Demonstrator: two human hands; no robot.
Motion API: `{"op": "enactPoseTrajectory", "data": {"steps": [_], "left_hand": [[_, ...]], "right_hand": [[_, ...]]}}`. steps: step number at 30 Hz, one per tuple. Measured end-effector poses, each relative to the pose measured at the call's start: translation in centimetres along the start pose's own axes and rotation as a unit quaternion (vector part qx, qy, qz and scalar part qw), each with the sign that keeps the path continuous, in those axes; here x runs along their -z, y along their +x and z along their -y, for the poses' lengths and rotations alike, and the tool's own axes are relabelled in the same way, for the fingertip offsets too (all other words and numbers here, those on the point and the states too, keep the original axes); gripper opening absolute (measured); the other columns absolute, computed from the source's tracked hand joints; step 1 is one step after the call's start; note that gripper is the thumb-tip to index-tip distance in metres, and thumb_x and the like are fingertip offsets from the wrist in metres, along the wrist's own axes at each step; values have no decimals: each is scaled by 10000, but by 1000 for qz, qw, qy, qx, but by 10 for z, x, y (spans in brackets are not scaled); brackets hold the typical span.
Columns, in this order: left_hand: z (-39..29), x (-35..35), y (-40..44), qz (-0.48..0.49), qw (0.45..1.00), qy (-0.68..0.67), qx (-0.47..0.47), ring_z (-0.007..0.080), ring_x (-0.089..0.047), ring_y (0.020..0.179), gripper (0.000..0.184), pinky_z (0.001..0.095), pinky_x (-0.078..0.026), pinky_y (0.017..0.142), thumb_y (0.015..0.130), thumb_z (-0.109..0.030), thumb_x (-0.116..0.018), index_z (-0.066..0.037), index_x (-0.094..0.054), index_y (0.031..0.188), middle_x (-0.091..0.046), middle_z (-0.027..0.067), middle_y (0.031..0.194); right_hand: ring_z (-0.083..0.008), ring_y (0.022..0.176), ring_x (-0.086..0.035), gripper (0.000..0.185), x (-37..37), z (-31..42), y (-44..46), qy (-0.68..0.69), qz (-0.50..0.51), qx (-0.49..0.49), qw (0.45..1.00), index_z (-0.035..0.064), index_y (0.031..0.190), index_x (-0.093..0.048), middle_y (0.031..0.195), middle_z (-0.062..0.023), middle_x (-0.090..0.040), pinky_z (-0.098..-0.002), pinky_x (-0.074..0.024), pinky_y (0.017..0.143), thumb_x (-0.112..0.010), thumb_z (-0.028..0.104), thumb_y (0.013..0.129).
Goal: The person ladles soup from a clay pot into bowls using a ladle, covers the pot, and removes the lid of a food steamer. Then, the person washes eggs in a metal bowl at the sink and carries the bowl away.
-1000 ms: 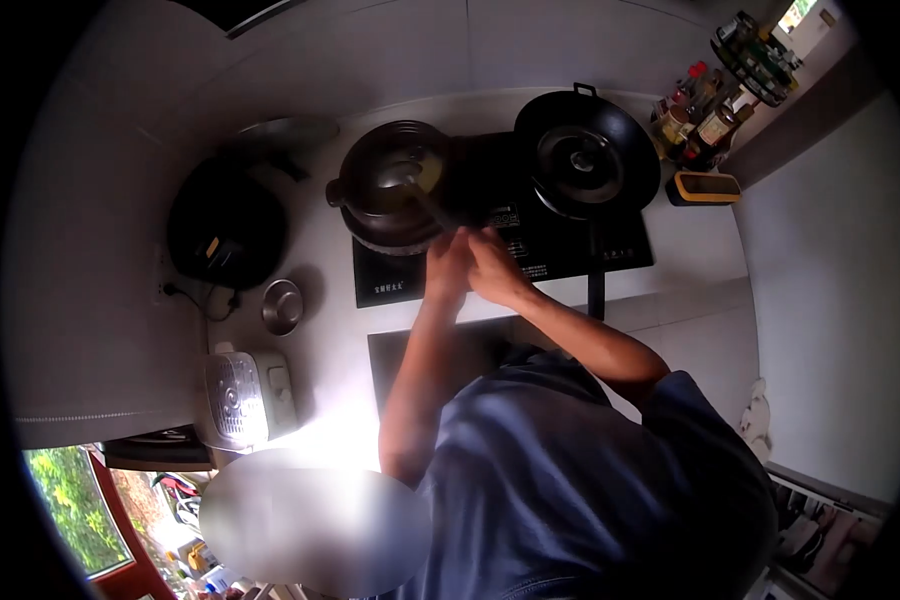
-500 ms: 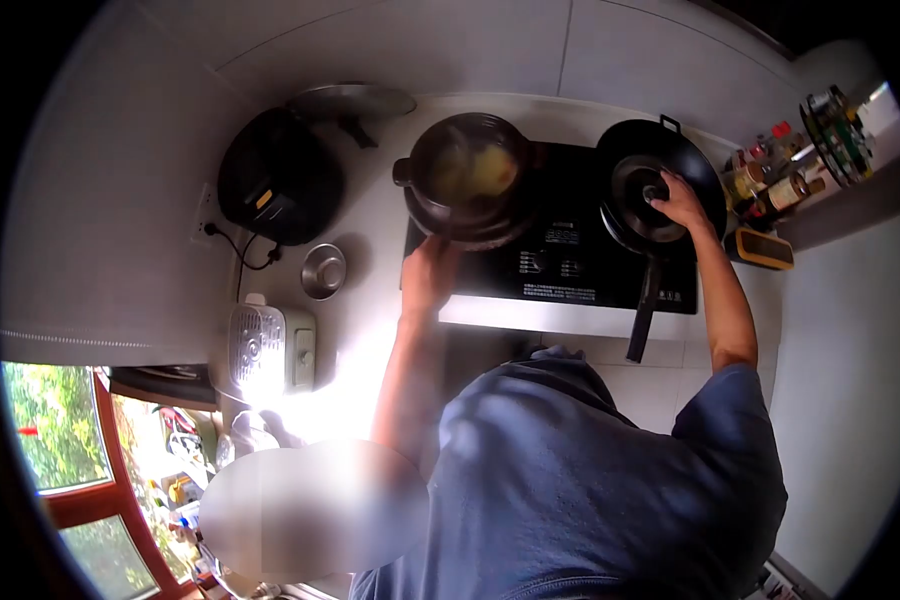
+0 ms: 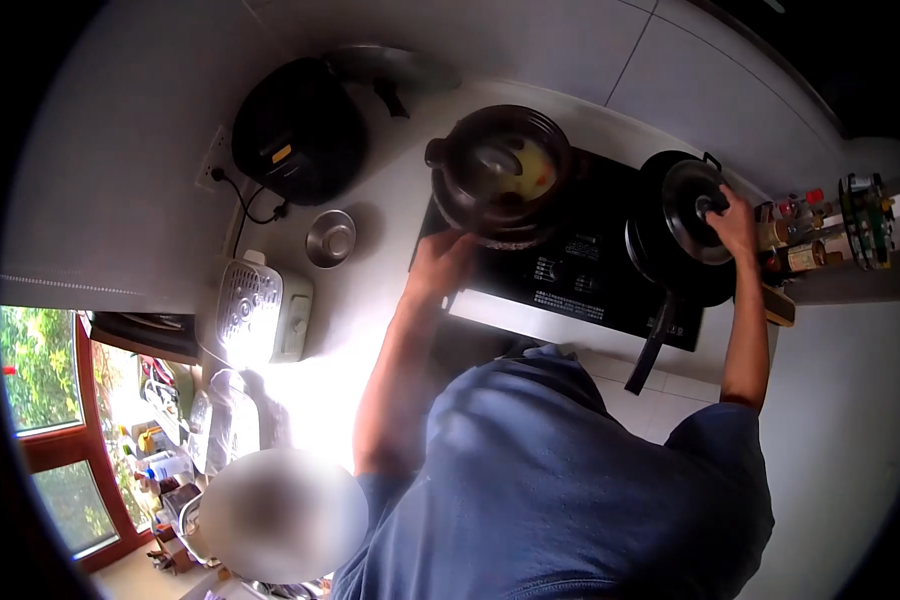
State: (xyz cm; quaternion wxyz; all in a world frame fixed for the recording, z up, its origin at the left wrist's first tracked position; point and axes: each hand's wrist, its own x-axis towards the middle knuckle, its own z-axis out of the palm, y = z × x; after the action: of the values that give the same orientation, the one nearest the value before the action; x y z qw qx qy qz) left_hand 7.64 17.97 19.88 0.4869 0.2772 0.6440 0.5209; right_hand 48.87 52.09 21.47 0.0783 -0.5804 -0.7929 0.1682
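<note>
My left hand (image 3: 444, 264) is closed at the front of the brown pot (image 3: 448, 205). It grips what looks like a ladle (image 3: 497, 165), whose rounded bowl shows over the pot; motion blurs its handle. Yellowish food (image 3: 536, 172) with orange bits sits in liquid inside. My right hand (image 3: 734, 222) is closed around the knob of a dark round lid (image 3: 684, 208). That lid is over the black frying pan (image 3: 653, 262) and hides most of its inside; whether it touches the pan I cannot tell. The pan's long handle points toward my body.
Both vessels stand on a black cooktop (image 3: 570, 270). Seasoning bottles (image 3: 800, 255) and a round rack (image 3: 867, 220) are at the right. To the left are a black appliance (image 3: 295, 130), a metal bowl (image 3: 331, 239) and a pale appliance (image 3: 290, 315). Another lid (image 3: 380, 65) leans against the back wall.
The view has turned and shifted. The lid in my right hand has moved up and right relative to the pan. In the pot, the ladle's bowl now shows more plainly.
</note>
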Motion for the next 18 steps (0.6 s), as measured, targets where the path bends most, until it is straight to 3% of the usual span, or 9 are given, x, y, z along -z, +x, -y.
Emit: {"op": "enactPoseTrajectory", "data": {"steps": [2, 4, 8, 13, 16, 18], "left_hand": [[-2, -3, 4, 2, 994, -93, 64, 114, -466, 438, 330, 235, -341, 406, 1004, -251, -511, 50, -622, 1080, -543, 47, 634], [-2, -5, 2, 7, 988, -143, 51, 119, -447, 429, 348, 232, -342, 407, 1006, -262, -502, 50, -609, 1117, -534, 56, 645], [-16, -2, -9, 9, 985, -170, 12, 110, -425, 419, 362, 231, -340, 405, 1010, -267, -490, 54, -602, 1133, -525, 51, 630], [-37, 14, -42, -12, 993, -118, -5, 93, -416, 417, 388, 224, -331, 406, 1007, -287, -503, 65, -598, 1141, -508, 30, 596], [-27, 25, -56, -51, 995, -69, -46, 87, -420, 421, 393, 222, -330, 412, 1003, -295, -517, 63, -599, 1142, -510, 21, 596], [-23, 32, -66, -83, 993, -62, -47, 83, -427, 430, 395, 226, -331, 419, 1002, -304, -524, 59, -601, 1137, -513, 13, 601]], "right_hand": [[-300, 987, -606, 673, 26, 38, -4, 8, -8, -13, 1000, 53, 1396, -479, 1297, -181, -535, -404, -505, 831, -704, 219, 784], [-273, 942, -600, 654, 34, 68, -3, 28, -69, 58, 996, 51, 1378, -499, 1249, -158, -557, -378, -510, 810, -713, 193, 777], [-257, 928, -612, 622, 37, 147, 4, 105, -51, 152, 981, 46, 1330, -540, 1232, -133, -566, -346, -513, 797, -736, 126, 745], [-254, 911, -623, 603, 1, 230, 22, 112, 3, 266, 957, 43, 1266, -589, 1179, -115, -596, -352, -520, 793, -751, 137, 693], [-293, 996, -613, 572, -34, 264, 38, 97, 19, 346, 933, 22, 1223, -612, 1138, -146, -606, -357, -501, 857, -719, 144, 674], [-321, 1058, -595, 583, -52, 287, 40, 90, 63, 337, 935, 7, 1222, -612, 1165, -160, -605, -371, -485, 905, -712, 157, 668]]}}
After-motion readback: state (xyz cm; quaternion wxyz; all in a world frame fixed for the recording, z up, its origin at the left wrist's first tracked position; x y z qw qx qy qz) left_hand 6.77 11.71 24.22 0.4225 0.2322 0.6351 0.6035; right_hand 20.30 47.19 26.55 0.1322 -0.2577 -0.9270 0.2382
